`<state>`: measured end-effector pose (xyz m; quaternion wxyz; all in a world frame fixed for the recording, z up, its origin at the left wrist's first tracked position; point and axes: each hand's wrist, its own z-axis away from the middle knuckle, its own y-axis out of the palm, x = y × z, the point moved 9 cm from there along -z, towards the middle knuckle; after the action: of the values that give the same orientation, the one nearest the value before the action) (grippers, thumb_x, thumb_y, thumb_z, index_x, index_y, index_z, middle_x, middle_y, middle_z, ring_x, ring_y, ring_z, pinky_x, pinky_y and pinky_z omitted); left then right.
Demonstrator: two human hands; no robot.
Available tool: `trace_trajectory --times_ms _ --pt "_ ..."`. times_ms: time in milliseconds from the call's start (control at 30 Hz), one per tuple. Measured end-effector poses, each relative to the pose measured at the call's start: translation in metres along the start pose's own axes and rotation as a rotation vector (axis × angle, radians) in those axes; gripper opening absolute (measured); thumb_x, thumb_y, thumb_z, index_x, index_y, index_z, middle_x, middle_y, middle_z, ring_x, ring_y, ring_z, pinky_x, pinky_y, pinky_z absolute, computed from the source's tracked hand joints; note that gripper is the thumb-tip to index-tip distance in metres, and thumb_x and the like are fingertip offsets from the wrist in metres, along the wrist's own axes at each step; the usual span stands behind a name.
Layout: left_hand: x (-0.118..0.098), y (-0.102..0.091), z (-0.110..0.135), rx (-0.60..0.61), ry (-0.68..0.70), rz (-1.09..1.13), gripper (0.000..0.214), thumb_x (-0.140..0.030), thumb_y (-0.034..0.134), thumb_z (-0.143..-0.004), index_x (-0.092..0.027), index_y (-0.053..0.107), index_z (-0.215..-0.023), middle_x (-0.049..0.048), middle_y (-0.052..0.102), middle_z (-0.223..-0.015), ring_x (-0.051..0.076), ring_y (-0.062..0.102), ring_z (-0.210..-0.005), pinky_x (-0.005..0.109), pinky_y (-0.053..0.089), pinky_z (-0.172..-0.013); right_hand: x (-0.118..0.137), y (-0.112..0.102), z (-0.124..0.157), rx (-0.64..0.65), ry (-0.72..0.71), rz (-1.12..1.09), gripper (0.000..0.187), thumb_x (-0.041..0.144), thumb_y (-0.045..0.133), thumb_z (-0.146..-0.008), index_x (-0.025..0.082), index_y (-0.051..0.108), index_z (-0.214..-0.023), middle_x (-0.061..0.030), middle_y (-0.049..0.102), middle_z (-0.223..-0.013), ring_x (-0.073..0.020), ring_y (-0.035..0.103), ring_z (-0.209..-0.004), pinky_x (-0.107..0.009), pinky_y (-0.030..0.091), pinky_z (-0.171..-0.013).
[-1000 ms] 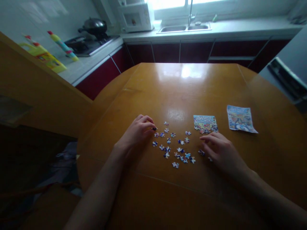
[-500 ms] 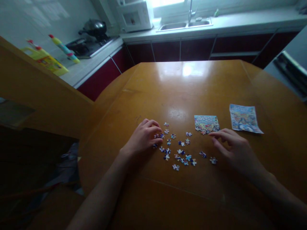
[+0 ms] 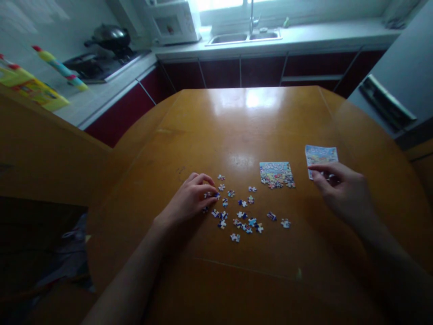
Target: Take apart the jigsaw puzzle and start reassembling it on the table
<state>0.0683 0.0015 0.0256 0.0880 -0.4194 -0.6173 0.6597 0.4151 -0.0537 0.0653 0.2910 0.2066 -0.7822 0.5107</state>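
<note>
Several small loose puzzle pieces (image 3: 241, 212) lie scattered on the orange wooden table (image 3: 237, 122). My left hand (image 3: 189, 201) rests at the left edge of the scatter, fingers curled, fingertips pinched on a puzzle piece (image 3: 210, 195). A partly assembled puzzle block (image 3: 275, 174) lies just beyond the scatter. To its right lies a printed picture card (image 3: 321, 155). My right hand (image 3: 343, 192) covers the card's near edge, with thumb and forefinger closed on it.
Behind the table runs a kitchen counter with a sink (image 3: 243, 37), a microwave (image 3: 172, 22) and a stove with a black pot (image 3: 110, 38). Yellow bottles (image 3: 30, 85) stand at the far left. A grey appliance (image 3: 395, 85) stands at the right.
My right hand has moved right, from the loose pieces past the assembled block onto the picture card. My left hand has slid slightly into the scatter. The view has shifted right.
</note>
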Motion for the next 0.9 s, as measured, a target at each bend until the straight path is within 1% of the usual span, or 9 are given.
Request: trace_trajectory --times_ms 100,267,467,600,667,733,900 --pt "-0.001 0.000 0.000 -0.004 0.013 0.015 0.004 -0.028 0.070 -0.089 -0.026 0.073 -0.091 0.0042 0.063 -0.107 0.022 0.053 -0.102 0.039 0.048 -0.090 0.007 0.012 0.004 0.057 -0.079 -0.019 0.017 0.034 0.059 -0.090 0.023 0.071 -0.092 -0.0067 0.070 -0.090 -0.0196 0.060 -0.073 -0.036 0.048 -0.066" --pt "-0.001 0.001 0.000 0.010 0.036 0.028 0.004 -0.027 0.069 -0.090 -0.025 0.072 -0.091 0.0040 0.064 -0.107 0.021 0.053 -0.102 0.038 0.047 -0.090 0.020 0.040 0.017 0.221 -0.173 -0.030 0.016 0.030 0.059 -0.090 0.022 0.071 -0.093 -0.0072 0.069 -0.090 -0.0221 0.063 -0.081 -0.037 0.050 -0.071" --pt "0.000 0.004 0.001 0.013 0.060 0.037 0.006 -0.026 0.067 -0.091 -0.025 0.072 -0.093 0.0042 0.064 -0.108 0.021 0.052 -0.102 0.039 0.047 -0.090 0.030 0.067 0.036 0.358 -0.216 -0.052 0.013 0.022 0.059 -0.088 0.021 0.072 -0.090 -0.0078 0.068 -0.094 -0.0224 0.063 -0.090 -0.039 0.052 -0.081" --pt "0.000 0.004 0.001 0.019 0.070 0.038 0.006 -0.025 0.068 -0.090 -0.027 0.072 -0.094 0.0036 0.065 -0.108 0.021 0.054 -0.101 0.039 0.048 -0.090 0.033 0.080 0.045 0.431 -0.233 -0.067 0.015 0.018 0.059 -0.088 0.022 0.072 -0.090 -0.0078 0.067 -0.096 -0.0219 0.062 -0.090 -0.038 0.053 -0.080" --pt "-0.003 0.003 0.001 0.010 0.082 0.048 0.008 -0.024 0.069 -0.090 -0.027 0.072 -0.096 0.0039 0.065 -0.109 0.021 0.054 -0.101 0.039 0.048 -0.090 0.035 0.085 0.048 0.448 -0.233 -0.074 0.016 0.018 0.059 -0.089 0.023 0.073 -0.092 -0.0079 0.066 -0.096 -0.0220 0.061 -0.090 -0.038 0.053 -0.079" --pt "-0.008 0.001 0.000 -0.018 0.095 0.057 0.009 -0.023 0.068 -0.090 -0.026 0.071 -0.098 0.0042 0.066 -0.109 0.020 0.055 -0.101 0.038 0.048 -0.089 0.040 0.089 0.050 0.439 -0.245 -0.078 0.016 0.019 0.058 -0.090 0.023 0.073 -0.093 -0.0083 0.066 -0.095 -0.0223 0.061 -0.090 -0.039 0.053 -0.080" --pt "-0.022 -0.005 -0.002 -0.110 0.128 0.052 0.008 -0.022 0.063 -0.094 -0.024 0.071 -0.097 0.0049 0.066 -0.103 0.019 0.055 -0.099 0.035 0.049 -0.085 0.063 0.105 0.054 0.404 -0.322 -0.051 0.016 0.018 0.058 -0.090 0.024 0.073 -0.091 -0.0087 0.065 -0.095 -0.0236 0.058 -0.093 -0.041 0.052 -0.083"
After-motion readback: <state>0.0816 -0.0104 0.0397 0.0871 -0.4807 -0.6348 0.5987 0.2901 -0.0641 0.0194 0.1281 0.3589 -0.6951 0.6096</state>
